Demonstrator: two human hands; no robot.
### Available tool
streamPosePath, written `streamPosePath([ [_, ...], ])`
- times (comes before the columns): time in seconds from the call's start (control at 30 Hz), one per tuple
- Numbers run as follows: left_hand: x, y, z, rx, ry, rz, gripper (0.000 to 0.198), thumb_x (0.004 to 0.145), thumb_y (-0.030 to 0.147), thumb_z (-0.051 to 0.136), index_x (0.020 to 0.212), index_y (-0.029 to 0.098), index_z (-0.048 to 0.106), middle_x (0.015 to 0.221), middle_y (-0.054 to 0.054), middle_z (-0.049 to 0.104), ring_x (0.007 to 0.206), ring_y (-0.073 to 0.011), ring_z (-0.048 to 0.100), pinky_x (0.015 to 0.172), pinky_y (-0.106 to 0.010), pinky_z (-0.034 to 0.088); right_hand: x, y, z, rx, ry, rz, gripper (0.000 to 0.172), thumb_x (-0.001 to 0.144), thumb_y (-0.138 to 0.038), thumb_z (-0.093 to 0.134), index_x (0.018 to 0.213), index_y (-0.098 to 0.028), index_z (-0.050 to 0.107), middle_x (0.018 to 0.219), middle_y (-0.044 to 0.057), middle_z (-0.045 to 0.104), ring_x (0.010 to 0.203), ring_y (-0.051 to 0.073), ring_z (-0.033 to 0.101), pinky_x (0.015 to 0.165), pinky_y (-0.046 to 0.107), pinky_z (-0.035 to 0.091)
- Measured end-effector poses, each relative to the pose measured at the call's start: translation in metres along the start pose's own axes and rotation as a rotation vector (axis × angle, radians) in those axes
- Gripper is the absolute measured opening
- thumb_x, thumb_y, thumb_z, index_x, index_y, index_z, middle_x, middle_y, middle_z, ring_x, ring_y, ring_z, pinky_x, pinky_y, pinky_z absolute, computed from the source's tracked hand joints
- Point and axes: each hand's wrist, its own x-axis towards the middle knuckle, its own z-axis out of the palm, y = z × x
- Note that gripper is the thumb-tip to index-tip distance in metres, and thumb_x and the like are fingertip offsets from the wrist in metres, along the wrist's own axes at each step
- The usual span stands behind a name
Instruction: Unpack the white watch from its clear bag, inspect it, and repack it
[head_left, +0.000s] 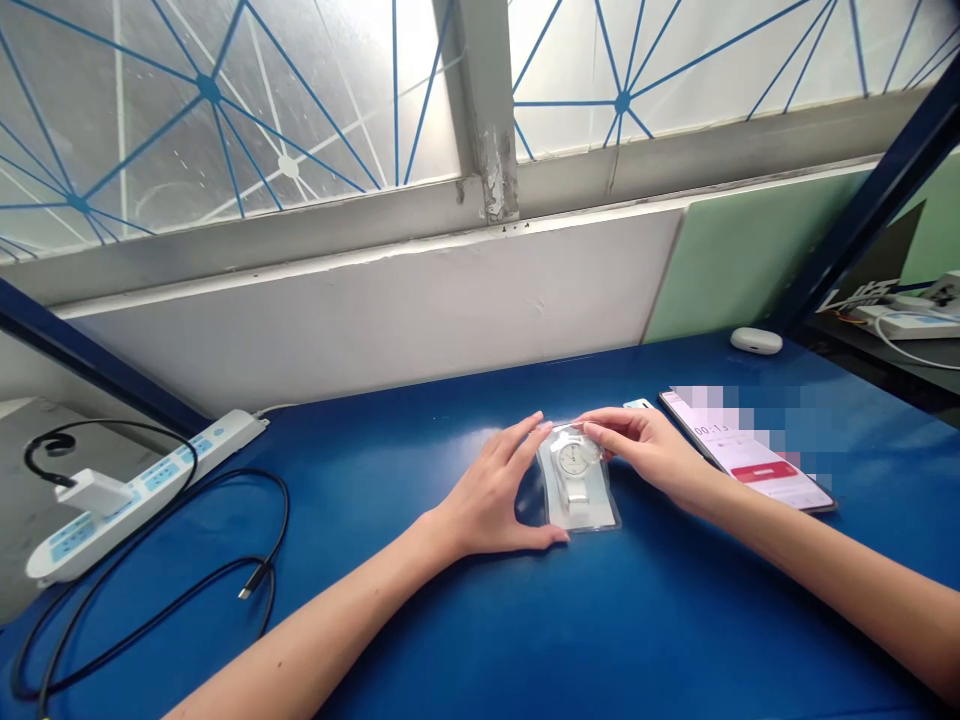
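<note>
A white wristwatch [576, 470] with a round dial lies inside a clear plastic bag [600, 512], flat on the blue table. Along the bag's left side rests my left hand [499, 490], fingers spread, with its thumb by the lower left corner and its fingertips near the upper left. At the bag's top right, my right hand [645, 445] pinches the upper edge between thumb and fingers. Part of that edge is hidden behind the right fingers.
On the right of the blue table [450, 640] lies a phone [750, 450] with a lit screen, and a white earbud case [756, 341] sits behind it. A white power strip [150, 490] with a plugged-in charger [94, 492] and a looping black cable [281, 500] occupies the left.
</note>
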Motion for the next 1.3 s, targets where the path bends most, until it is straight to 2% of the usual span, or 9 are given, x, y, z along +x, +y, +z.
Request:
streamPosePath([
  [0.1,0.001,0.000,0.000,-0.008,-0.032,-0.024,0.116,0.068,0.058,0.081,0.155,0.026,0.011,0.155,-0.017,0.029,0.142,-0.0375,0.032,0.114,-0.052,0.035,0.002,0.001,-0.001,-0.038,0.003,-0.003,0.040,0.085,-0.051,0.066,0.109,-0.021,0.074,0.104,0.009,0.076,0.098,0.028,0.069,0.079,0.037,0.056],
  [0.23,0.001,0.001,0.000,-0.004,-0.047,-0.060,0.114,0.067,0.051,0.082,0.155,0.023,0.013,0.149,-0.017,0.036,0.138,-0.0354,0.038,0.112,-0.049,0.038,0.003,0.005,-0.001,-0.181,0.002,-0.068,0.036,0.090,-0.047,0.059,0.111,-0.020,0.072,0.101,0.009,0.075,0.091,0.026,0.070,0.076,0.040,0.058],
  [0.37,0.002,0.002,0.000,-0.007,-0.089,-0.122,0.112,0.066,0.049,0.081,0.154,0.021,0.017,0.148,-0.017,0.037,0.137,-0.0361,0.038,0.111,-0.050,0.038,0.001,0.009,-0.003,-0.624,0.054,-0.363,0.033,0.095,-0.034,0.051,0.121,-0.020,0.065,0.119,0.013,0.068,0.106,0.029,0.065,0.090,0.048,0.055],
  [0.47,0.004,0.002,0.000,-0.017,-0.130,-0.176,0.106,0.068,0.052,0.079,0.152,0.019,0.024,0.146,-0.018,0.039,0.136,-0.0369,0.039,0.111,-0.052,0.037,-0.002,0.006,-0.010,-0.909,-0.083,-0.528,0.037,0.096,-0.032,0.049,0.130,-0.019,0.059,0.132,0.016,0.060,0.122,0.032,0.056,0.100,0.052,0.048],
  [0.6,0.006,0.002,0.000,-0.008,-0.164,-0.207,0.098,0.072,0.056,0.075,0.150,0.018,0.028,0.147,-0.019,0.041,0.137,-0.0380,0.038,0.111,-0.054,0.036,-0.006,0.000,-0.019,-0.990,-0.303,-0.464,0.055,0.092,-0.047,0.055,0.140,-0.019,0.051,0.142,0.015,0.053,0.131,0.033,0.048,0.106,0.051,0.045],
  [0.73,0.006,0.003,0.000,0.010,-0.183,-0.217,0.099,0.074,0.057,0.073,0.151,0.016,0.026,0.152,-0.020,0.036,0.141,-0.0386,0.033,0.113,-0.055,0.033,-0.008,0.002,-0.022,-0.987,-0.351,-0.402,0.078,0.087,-0.058,0.058,0.151,-0.018,0.038,0.152,0.017,0.043,0.138,0.037,0.041,0.110,0.054,0.041],
  [0.83,0.006,0.004,0.000,0.006,-0.172,-0.211,0.096,0.077,0.055,0.071,0.152,0.017,0.024,0.154,-0.019,0.033,0.142,-0.0378,0.031,0.114,-0.055,0.032,-0.008,0.008,-0.021,-0.981,-0.368,-0.389,0.088,0.085,-0.061,0.060,0.155,-0.018,0.029,0.157,0.017,0.036,0.142,0.038,0.034,0.113,0.055,0.036],
  [1.07,0.008,0.005,-0.002,0.019,-0.167,-0.205,0.089,0.078,0.050,0.069,0.150,0.017,0.029,0.152,-0.019,0.037,0.141,-0.0363,0.035,0.114,-0.054,0.033,-0.005,0.012,-0.023,-0.971,-0.390,-0.349,0.090,0.086,-0.063,0.058,0.157,-0.021,0.023,0.160,0.014,0.029,0.146,0.036,0.028,0.115,0.054,0.033],
  [1.3,0.006,0.004,-0.005,0.035,-0.216,-0.180,0.091,0.082,0.059,0.064,0.152,0.015,0.025,0.155,-0.020,0.033,0.143,-0.0372,0.032,0.114,-0.054,0.031,-0.003,0.010,-0.026,-0.980,-0.414,-0.344,0.088,0.086,-0.063,0.057,0.157,-0.021,0.024,0.161,0.013,0.029,0.146,0.035,0.029,0.115,0.053,0.033],
])
